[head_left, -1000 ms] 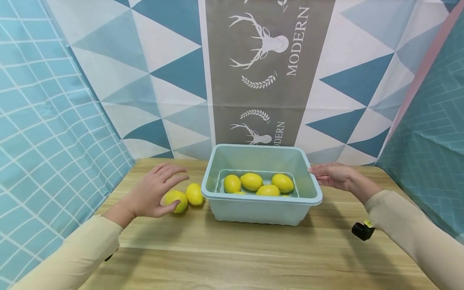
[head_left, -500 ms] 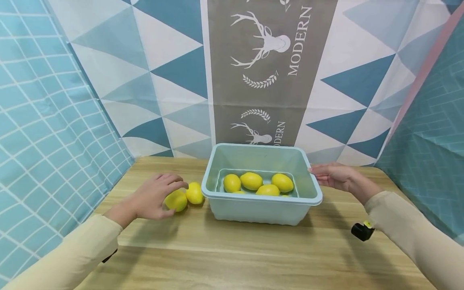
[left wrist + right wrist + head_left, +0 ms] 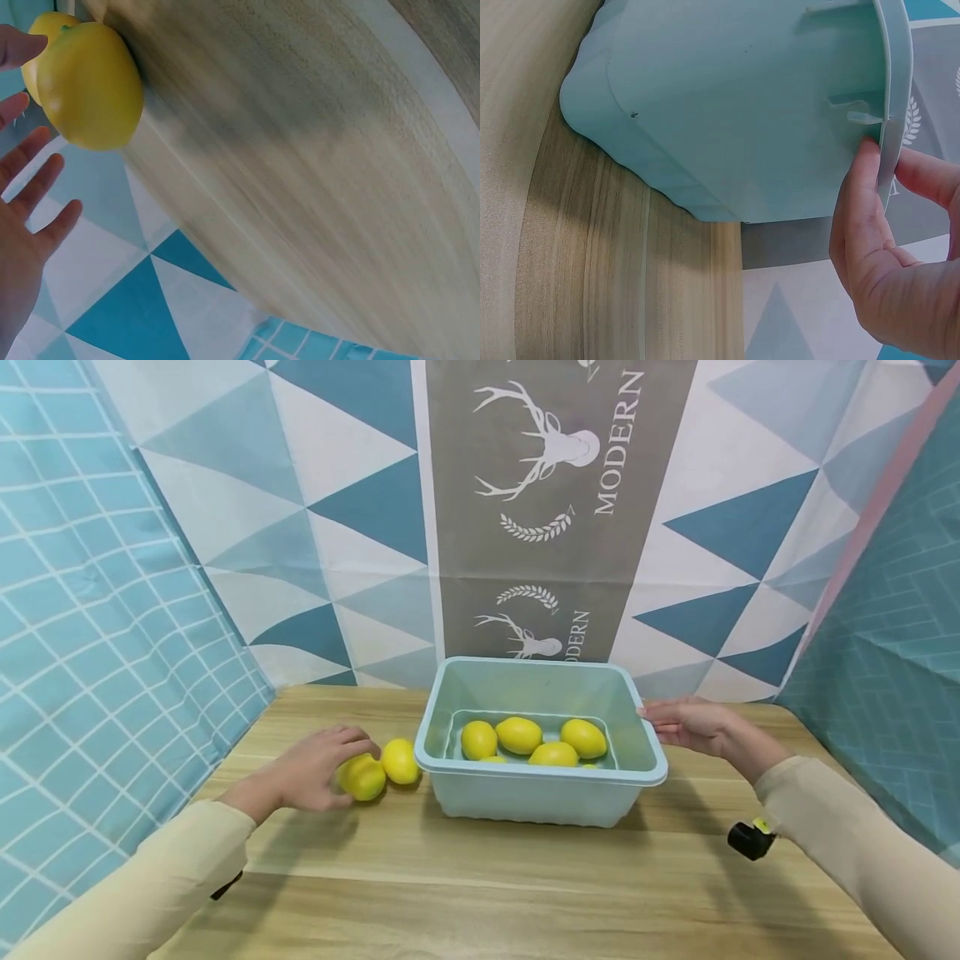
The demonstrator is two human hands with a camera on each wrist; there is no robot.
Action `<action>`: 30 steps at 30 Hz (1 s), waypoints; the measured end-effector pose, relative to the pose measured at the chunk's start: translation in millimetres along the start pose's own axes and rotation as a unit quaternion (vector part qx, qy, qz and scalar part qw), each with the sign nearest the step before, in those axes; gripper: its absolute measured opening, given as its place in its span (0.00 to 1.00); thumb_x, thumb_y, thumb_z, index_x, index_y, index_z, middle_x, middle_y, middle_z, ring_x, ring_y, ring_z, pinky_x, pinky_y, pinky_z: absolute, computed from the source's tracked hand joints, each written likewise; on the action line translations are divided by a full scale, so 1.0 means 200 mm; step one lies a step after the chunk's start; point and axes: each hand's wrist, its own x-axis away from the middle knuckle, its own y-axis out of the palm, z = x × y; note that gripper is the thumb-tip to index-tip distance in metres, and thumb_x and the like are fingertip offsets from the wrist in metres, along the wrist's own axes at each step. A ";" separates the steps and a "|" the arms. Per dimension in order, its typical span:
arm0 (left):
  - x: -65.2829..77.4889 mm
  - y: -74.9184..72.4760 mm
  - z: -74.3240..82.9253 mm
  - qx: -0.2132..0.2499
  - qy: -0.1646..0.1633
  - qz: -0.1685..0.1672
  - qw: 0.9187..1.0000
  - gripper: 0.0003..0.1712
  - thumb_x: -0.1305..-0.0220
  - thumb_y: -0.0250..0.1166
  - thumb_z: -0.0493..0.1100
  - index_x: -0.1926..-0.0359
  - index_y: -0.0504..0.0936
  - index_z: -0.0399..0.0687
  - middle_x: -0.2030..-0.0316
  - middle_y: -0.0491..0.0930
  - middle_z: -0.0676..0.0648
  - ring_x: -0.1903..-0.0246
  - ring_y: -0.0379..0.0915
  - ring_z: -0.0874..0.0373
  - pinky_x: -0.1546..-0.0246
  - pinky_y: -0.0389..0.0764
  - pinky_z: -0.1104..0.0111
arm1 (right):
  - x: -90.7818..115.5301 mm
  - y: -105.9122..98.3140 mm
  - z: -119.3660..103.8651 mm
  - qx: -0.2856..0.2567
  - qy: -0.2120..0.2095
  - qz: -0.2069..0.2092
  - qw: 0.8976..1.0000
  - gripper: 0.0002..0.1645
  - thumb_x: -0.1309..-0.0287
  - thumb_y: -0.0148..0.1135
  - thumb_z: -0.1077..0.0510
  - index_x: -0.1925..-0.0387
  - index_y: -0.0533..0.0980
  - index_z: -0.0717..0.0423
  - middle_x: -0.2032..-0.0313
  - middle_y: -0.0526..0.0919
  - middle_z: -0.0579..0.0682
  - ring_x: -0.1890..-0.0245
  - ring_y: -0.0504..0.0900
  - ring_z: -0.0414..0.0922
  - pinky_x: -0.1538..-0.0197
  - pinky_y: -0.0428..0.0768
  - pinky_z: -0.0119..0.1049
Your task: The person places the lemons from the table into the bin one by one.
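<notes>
My left hand (image 3: 318, 768) reaches over the nearer of two lemons (image 3: 365, 781) on the table, left of a pale blue plastic bin (image 3: 525, 797). In the left wrist view its fingers (image 3: 39, 184) are spread, and a gap shows between them and that lemon (image 3: 97, 94). The other lemon (image 3: 401, 762) lies between it and the bin. With thumb and fingers, my right hand (image 3: 693, 727) pinches the bin's right rim; the right wrist view shows the fingertips under the lip (image 3: 889, 150). Several lemons (image 3: 519, 736) lie inside the bin, some partly hidden by its front wall.
The bin stands upright on a wooden table (image 3: 480, 893), near its back edge. A patterned cloth (image 3: 360, 510) hangs behind, and blue cloths flank both sides. A small black device (image 3: 751, 839) sits at the right sleeve.
My left hand has lowered toward the nearer lemon, its thumb and fingers coming down around it. My right hand stays at the rim, and the bin has not moved.
</notes>
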 end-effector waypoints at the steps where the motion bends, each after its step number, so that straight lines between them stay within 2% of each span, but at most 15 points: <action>1: 0.00 0.01 0.00 0.007 0.001 -0.004 1.000 0.30 0.61 0.72 0.46 0.51 0.78 0.51 0.52 0.77 0.49 0.50 0.73 0.51 0.48 0.77 0.50 | 0.00 -0.01 0.00 0.004 -0.001 -0.002 1.000 0.42 0.32 0.55 0.55 0.29 0.48 0.70 0.62 0.83 0.37 0.61 0.83 0.32 0.51 0.83 0.27; 2: -0.01 0.01 0.00 0.014 0.002 -0.008 1.000 0.30 0.61 0.72 0.45 0.51 0.77 0.50 0.51 0.77 0.49 0.50 0.73 0.51 0.48 0.78 0.51 | 0.00 -0.01 0.01 0.008 -0.001 -0.002 1.000 0.41 0.32 0.54 0.54 0.29 0.49 0.70 0.62 0.83 0.37 0.61 0.83 0.31 0.51 0.83 0.27; 4: -0.02 0.02 -0.01 0.022 0.001 -0.017 1.000 0.30 0.61 0.72 0.45 0.50 0.77 0.50 0.51 0.76 0.48 0.50 0.73 0.51 0.48 0.78 0.52 | 0.01 -0.02 0.01 0.008 -0.001 0.001 1.000 0.33 0.32 0.54 0.54 0.32 0.57 0.65 0.62 0.83 0.37 0.61 0.83 0.31 0.51 0.83 0.27; 6: -0.03 0.02 0.00 0.024 -0.003 -0.025 0.999 0.31 0.61 0.71 0.45 0.50 0.77 0.50 0.51 0.76 0.48 0.50 0.73 0.51 0.49 0.79 0.52 | 0.02 -0.03 0.01 -0.001 0.000 0.001 1.000 0.21 0.32 0.55 0.55 0.41 0.69 0.56 0.63 0.83 0.37 0.62 0.84 0.32 0.52 0.83 0.27; 9: -0.03 0.01 0.00 0.021 -0.012 -0.037 0.999 0.31 0.61 0.71 0.45 0.49 0.77 0.50 0.51 0.76 0.48 0.51 0.73 0.51 0.50 0.80 0.53 | 0.02 -0.03 0.00 -0.016 -0.001 0.000 1.000 0.05 0.33 0.56 0.55 0.59 0.77 0.46 0.63 0.84 0.38 0.62 0.84 0.33 0.52 0.83 0.28; 11: -0.03 0.01 0.00 0.019 -0.018 -0.046 0.999 0.31 0.60 0.71 0.45 0.49 0.77 0.51 0.50 0.76 0.48 0.51 0.73 0.51 0.50 0.80 0.53 | 0.01 -0.03 -0.01 -0.020 0.000 -0.002 1.000 0.05 0.34 0.57 0.55 0.64 0.78 0.43 0.64 0.85 0.39 0.62 0.85 0.33 0.52 0.84 0.28; 18: -0.01 0.04 -0.01 0.022 -0.025 -0.064 0.997 0.29 0.60 0.72 0.44 0.51 0.77 0.52 0.50 0.76 0.49 0.50 0.72 0.51 0.48 0.79 0.53 | -0.01 0.00 -0.01 -0.022 0.006 -0.001 1.000 0.05 0.34 0.57 0.56 0.64 0.78 0.44 0.64 0.85 0.40 0.63 0.85 0.34 0.52 0.84 0.28; 25: -0.02 0.07 -0.02 0.029 -0.022 -0.061 0.997 0.32 0.63 0.72 0.42 0.50 0.76 0.53 0.50 0.75 0.49 0.50 0.72 0.52 0.48 0.79 0.53 | -0.01 0.00 -0.01 -0.024 0.001 -0.010 1.000 0.07 0.33 0.56 0.56 0.65 0.79 0.43 0.64 0.85 0.39 0.63 0.85 0.33 0.53 0.84 0.27; 30: -0.01 0.08 -0.01 0.028 -0.028 -0.067 0.997 0.31 0.60 0.72 0.42 0.49 0.76 0.53 0.49 0.75 0.49 0.49 0.72 0.52 0.48 0.79 0.53 | -0.02 0.00 0.00 -0.027 0.000 -0.013 1.000 0.08 0.32 0.55 0.56 0.65 0.80 0.41 0.63 0.85 0.38 0.62 0.85 0.33 0.53 0.83 0.27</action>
